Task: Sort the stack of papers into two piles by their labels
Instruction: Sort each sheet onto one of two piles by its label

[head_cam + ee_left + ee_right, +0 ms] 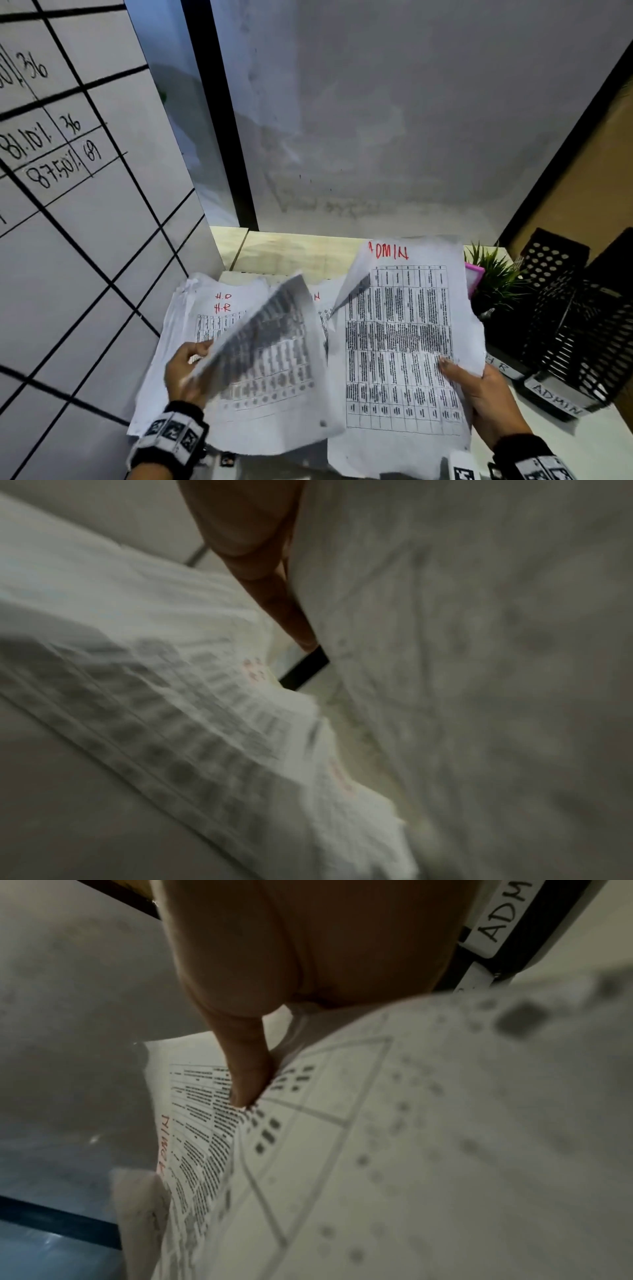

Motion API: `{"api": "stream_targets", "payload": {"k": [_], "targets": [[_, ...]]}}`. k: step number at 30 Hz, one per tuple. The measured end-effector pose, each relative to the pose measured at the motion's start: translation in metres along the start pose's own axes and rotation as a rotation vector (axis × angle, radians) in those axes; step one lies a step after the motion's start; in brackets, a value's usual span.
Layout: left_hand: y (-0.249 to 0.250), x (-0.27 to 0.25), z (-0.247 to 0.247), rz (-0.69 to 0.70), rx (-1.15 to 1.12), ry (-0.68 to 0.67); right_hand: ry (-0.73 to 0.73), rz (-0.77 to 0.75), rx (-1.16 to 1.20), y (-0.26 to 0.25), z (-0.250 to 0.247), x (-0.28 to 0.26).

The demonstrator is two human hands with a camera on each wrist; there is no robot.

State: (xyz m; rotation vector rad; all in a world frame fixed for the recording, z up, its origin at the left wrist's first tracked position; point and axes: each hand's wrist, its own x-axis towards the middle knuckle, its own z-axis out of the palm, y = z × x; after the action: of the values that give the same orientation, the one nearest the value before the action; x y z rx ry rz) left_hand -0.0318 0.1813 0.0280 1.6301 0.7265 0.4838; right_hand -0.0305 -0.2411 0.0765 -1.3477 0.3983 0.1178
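Note:
My right hand [479, 394] grips a printed sheet marked ADMIN in red [404, 342] by its right edge, thumb on top; the thumb [246, 1080] presses on the table print. My left hand [186, 370] pinches a blurred, lifted sheet [270, 363] at its left edge, its face turned down toward me. Beneath lies a pile with a sheet marked H.R in red [212, 318]. Another sheet [317, 301] with part of a red label shows between the two. In the left wrist view a finger [274, 588] lies against the lifted sheet [479, 669] over the pile [171, 696].
Two black perforated trays [575, 318] stand at the right, labelled ADMIN [556, 399] and H R [500, 366]. A small green plant [496, 274] and a pink-edged item [474, 274] sit behind the papers. A gridded whiteboard [85, 205] rises on the left, a grey wall ahead.

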Motion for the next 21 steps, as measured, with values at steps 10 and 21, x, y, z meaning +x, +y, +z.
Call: {"api": "stream_targets", "payload": {"k": [10,21], "targets": [[-0.025,0.058,-0.032,-0.15,0.531,0.038,-0.041,-0.028,-0.071,-0.002,0.008,-0.003],[0.072,-0.078,0.091,0.068,0.031,-0.69,-0.241,-0.091,-0.179,-0.013,0.029,-0.01]]}}
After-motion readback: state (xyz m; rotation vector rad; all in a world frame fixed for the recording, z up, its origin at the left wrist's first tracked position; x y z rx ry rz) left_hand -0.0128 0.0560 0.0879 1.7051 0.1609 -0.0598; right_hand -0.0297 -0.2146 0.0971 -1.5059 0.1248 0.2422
